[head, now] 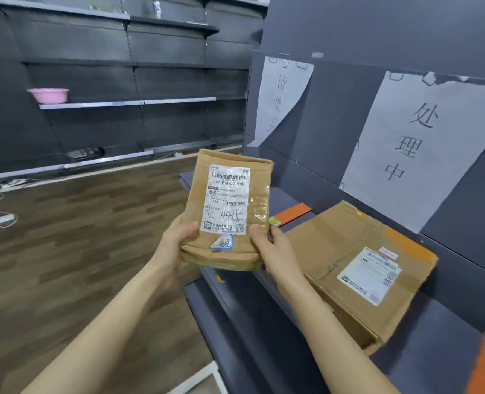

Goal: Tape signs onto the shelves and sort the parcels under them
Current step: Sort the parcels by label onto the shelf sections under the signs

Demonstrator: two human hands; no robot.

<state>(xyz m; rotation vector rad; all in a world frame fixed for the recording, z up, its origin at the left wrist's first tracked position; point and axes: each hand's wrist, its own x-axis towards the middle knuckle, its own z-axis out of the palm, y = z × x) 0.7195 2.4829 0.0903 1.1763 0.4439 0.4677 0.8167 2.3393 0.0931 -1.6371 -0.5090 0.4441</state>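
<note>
Two grips, the left hand (176, 240) and right hand (275, 245), clasp the lower corners of the small parcel (230, 209) at frame centre, long axis upright, label facing the camera, left of a larger parcel (360, 268) lying on the shelf (264, 322) under a sign (423, 143)

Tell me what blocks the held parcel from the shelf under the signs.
A large box lies on the shelf under the right sign. Under the left sign only an orange strip lies; nothing visible blocks the parcel there.
</note>
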